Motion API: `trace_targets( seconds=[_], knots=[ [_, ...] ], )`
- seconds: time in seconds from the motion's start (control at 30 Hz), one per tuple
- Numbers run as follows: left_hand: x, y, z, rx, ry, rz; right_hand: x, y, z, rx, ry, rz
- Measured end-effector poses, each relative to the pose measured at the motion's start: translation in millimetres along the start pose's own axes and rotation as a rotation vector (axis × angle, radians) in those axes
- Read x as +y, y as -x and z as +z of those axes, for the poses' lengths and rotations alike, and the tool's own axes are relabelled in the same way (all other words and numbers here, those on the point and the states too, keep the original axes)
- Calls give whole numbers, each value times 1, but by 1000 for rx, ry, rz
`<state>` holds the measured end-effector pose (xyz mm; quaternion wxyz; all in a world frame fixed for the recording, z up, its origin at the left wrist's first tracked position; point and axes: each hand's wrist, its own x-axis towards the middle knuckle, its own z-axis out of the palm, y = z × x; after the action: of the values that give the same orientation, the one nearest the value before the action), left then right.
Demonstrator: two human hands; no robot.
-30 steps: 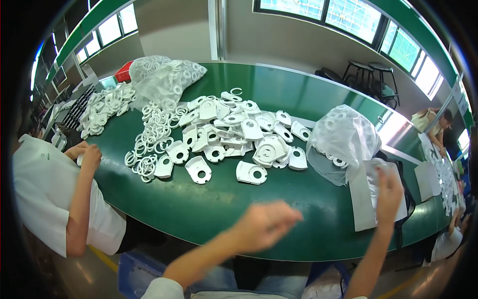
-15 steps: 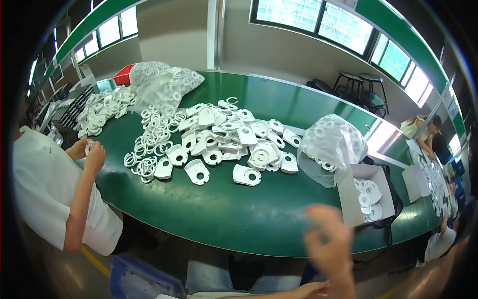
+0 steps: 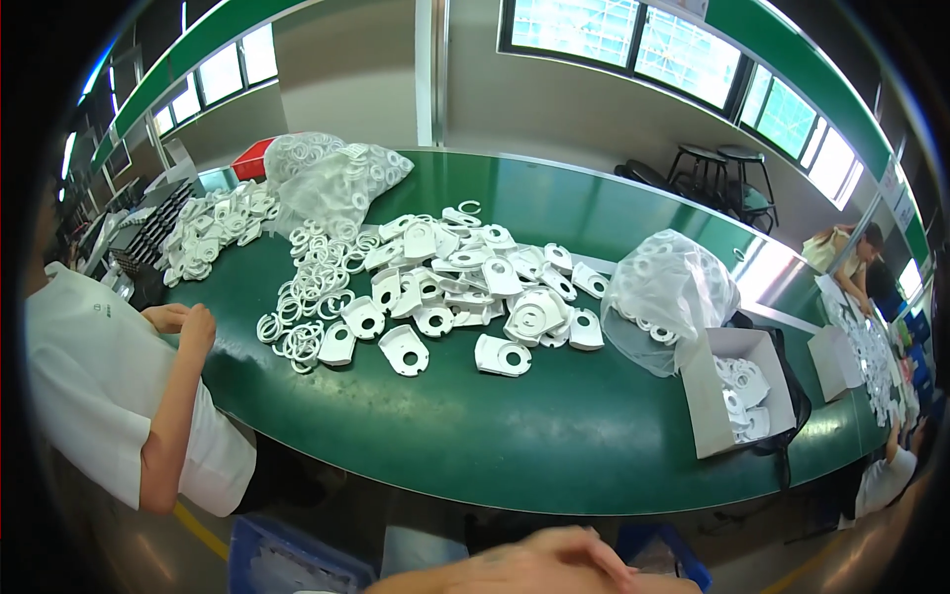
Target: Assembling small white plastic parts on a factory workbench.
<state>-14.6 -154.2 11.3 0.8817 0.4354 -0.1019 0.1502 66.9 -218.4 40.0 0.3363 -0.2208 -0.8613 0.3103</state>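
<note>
In the head view, the left hand [image 3: 539, 562] lies at the lower edge, just short of the bench [image 3: 435, 436], its fingers bent toward the right hand [image 3: 661, 584], which is mostly hidden beneath or behind it; the two seem to touch, and I cannot tell whether either holds anything. Nearest on the bench are two loose plates [image 3: 489, 353], white, each with a round hole, lying flat just in front of a larger pile [image 3: 500, 275]. More plates sit in the box [image 3: 704, 406] to the right; rings [image 3: 309, 287] are heaped to the left. The plates look like moulded plastic: probably light, stiff and a little slick, with thin rims that might chip. A pinch across the two long sides should serve, or a fingertip hooked in the hole.
</note>
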Motion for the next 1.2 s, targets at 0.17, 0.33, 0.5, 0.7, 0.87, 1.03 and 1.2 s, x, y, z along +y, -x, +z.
trace_targets(
  seconds=[0.17, 0.33, 0.5, 0.7, 0.87, 1.03, 1.2],
  knots=[
    [69, 26, -78, 675, -1075, 91, 64, 15, -95, 759, 321, 421],
    [83, 9, -164, 825, -1981, 247, 181, 58, -173, 881, 1129, 592],
    [94, -4, -146, 749, -1856, -147, 213, 85, -177, 836, 1050, 962],
    [96, -19, -143, 558, -1402, -383, 205, 79, -182, 980, 1041, 826],
    [77, -42, -155, 596, -1056, -220, 209, 81, -178, 845, 1137, 892],
    [64, -34, -161, 644, -819, -57, 201, 66, -179, 813, 1021, 1011],
    [57, -40, -155, 718, -633, 36, 189, 60, -180, 994, 899, 729]
  ],
)
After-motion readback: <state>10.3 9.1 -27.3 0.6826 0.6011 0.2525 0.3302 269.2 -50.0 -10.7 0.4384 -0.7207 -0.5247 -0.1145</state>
